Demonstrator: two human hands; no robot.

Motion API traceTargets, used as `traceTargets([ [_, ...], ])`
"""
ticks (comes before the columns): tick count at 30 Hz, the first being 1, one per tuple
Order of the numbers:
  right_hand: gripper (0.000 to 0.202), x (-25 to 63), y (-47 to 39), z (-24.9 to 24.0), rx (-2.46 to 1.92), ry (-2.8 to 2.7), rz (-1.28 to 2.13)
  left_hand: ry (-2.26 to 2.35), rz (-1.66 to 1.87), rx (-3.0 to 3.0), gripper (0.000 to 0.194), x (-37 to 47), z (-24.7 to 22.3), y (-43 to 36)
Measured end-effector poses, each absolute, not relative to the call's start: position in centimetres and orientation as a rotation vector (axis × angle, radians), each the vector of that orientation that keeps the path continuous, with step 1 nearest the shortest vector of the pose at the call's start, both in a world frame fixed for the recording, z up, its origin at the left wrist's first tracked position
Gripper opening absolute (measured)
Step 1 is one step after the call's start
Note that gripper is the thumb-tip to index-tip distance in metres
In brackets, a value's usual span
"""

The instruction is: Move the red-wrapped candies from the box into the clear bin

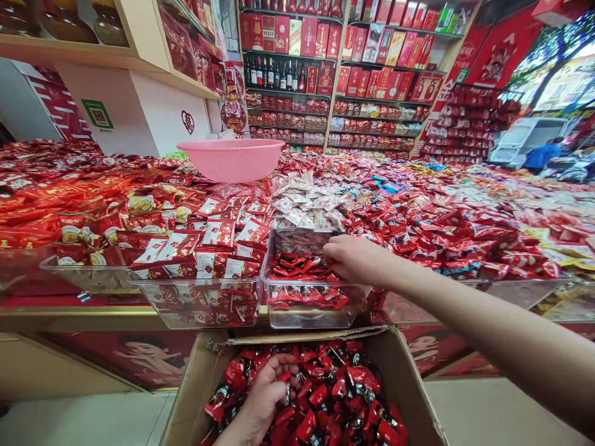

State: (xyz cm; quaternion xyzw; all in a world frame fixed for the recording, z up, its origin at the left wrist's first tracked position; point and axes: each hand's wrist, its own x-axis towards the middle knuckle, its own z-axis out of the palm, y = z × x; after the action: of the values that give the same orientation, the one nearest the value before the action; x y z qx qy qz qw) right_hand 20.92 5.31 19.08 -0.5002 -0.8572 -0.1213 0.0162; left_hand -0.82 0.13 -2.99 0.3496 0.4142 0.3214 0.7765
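Note:
My left hand (272, 390) reaches down into an open cardboard box (413, 384). Its fingers curl around red wrapped candy (307, 427), the same kind that fills the box. Above and behind the box, my right hand (351, 257) is over the right side of a clear plastic bin (311, 319). Its fingers are bent and pressed together, pointing down, and whatever they may hold is hidden. Red-and-black wrapped candies (297, 266) lie in a low layer inside that bin.
Left of the bin stands another clear bin (199, 310) heaped with white-and-red packets (218, 232). Behind is a pile of white packets (307, 201) and a pink plastic basin (232, 161). Candy heaps spread right under my forearm. Shelves (332, 74) of boxes and bottles rise at the back.

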Motion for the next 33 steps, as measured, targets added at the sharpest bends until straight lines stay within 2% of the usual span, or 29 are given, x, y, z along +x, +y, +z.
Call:
traceTargets([
  [4, 0.016, 19.9, 8.9, 18.7, -1.812, -2.970, 0.114, 0.901, 0.708, 0.819, 0.050, -0.9, -3.3, 0.0],
  [10, 0.018, 18.3, 9.4, 17.9, -1.860, -3.104, 0.133, 0.809, 0.710, 0.857, 0.043, -0.9, -3.0, -0.3],
  [16, 0.018, 18.8, 9.8, 16.5, -1.795, -3.021, 0.571, 0.766, 0.681, 0.855, 0.037, -0.8, -2.9, -0.3],
  [19, 0.015, 19.5, 10.1, 17.3, -1.790, -2.942, 0.489, 0.718, 0.674, 0.820, 0.037, -0.9, -1.8, -0.3],
  [23, 0.012, 20.1, 6.9, 20.0, -1.563, -2.587, 0.081, 0.549, 0.670, 0.680, 0.037, -1.2, 1.1, -0.7],
  [25, 0.012, 19.8, 3.4, 20.1, -1.398, -2.385, 0.096, 0.439, 0.680, 0.601, 0.038, -1.2, 2.6, -1.0],
  [30, 0.012, 17.2, -4.9, 13.8, -1.179, -2.288, 0.473, 0.384, 0.740, 0.525, 0.042, -0.4, 5.0, -1.9],
  [33, 0.019, 15.6, -6.8, 9.0, -1.215, -2.292, 0.415, 0.421, 0.766, 0.540, 0.041, 0.3, 5.6, -2.4],
])
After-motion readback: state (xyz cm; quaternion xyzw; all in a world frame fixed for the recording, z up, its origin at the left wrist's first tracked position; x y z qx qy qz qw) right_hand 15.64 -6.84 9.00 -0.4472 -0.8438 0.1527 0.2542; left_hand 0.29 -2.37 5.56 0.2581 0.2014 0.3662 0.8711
